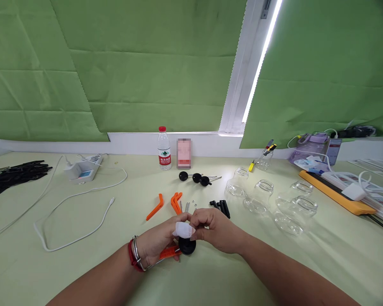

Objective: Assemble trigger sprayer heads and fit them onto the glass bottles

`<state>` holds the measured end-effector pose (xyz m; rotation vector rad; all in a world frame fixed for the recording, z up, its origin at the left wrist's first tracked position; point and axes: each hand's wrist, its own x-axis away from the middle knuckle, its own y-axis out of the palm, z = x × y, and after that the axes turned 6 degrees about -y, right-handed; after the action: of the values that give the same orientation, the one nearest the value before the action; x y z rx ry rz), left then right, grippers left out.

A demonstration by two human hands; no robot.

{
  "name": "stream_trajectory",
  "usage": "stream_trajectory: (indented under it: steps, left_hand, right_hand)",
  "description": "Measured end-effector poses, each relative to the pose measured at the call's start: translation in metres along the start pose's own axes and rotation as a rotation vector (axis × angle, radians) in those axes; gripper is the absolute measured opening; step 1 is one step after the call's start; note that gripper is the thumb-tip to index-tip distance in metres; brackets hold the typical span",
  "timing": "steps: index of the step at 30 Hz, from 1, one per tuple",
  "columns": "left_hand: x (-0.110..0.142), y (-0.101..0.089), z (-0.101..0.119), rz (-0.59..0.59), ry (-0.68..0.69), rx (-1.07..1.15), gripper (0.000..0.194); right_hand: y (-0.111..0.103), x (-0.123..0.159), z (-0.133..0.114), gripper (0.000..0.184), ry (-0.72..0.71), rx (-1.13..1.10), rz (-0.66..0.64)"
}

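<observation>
My left hand [161,238] is closed around an orange handle [170,252] with a thin metal rod beside it. A round black cap [187,246] sits at the end of the handle, under my fingers. A white wrap [183,230] covers what looks like my left thumb. My right hand [212,229] has its fingers curled in a pinch just above the black cap, meeting the left hand; anything between its fingertips is hidden. Just beyond lie loose orange handles [175,203], short metal pins [187,207] and black plastic pieces [222,207].
Farther back are black caps with metal rods [197,178], a water bottle [164,153] and a blurred pink panel [184,154]. Several glass jars [258,197] stand right, near screwdrivers [270,148] and an orange-edged power strip [335,193]. A white cable [73,197] curls at left.
</observation>
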<state>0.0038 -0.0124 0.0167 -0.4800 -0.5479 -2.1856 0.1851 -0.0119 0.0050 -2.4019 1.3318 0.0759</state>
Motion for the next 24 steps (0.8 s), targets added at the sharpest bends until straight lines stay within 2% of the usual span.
stream_trajectory:
  steps: [4, 8, 15, 24]
  left_hand:
    - [0.0, 0.001, 0.001, 0.006, -0.008, 0.0, 0.035]
    - [-0.001, -0.001, -0.002, -0.012, 0.007, 0.006, 0.039]
    - [-0.001, -0.002, -0.002, -0.017, -0.002, 0.005, 0.042]
    - [-0.001, -0.003, -0.001, -0.026, -0.013, -0.004, 0.04]
  right_hand:
    - [-0.001, 0.0, -0.001, 0.013, -0.038, 0.11, 0.0]
    - [-0.001, 0.0, -0.002, 0.013, -0.044, 0.129, -0.011]
    - [-0.001, 0.0, 0.003, 0.012, 0.023, -0.005, 0.002]
    - [0.001, 0.0, 0.012, 0.005, 0.014, -0.139, 0.039]
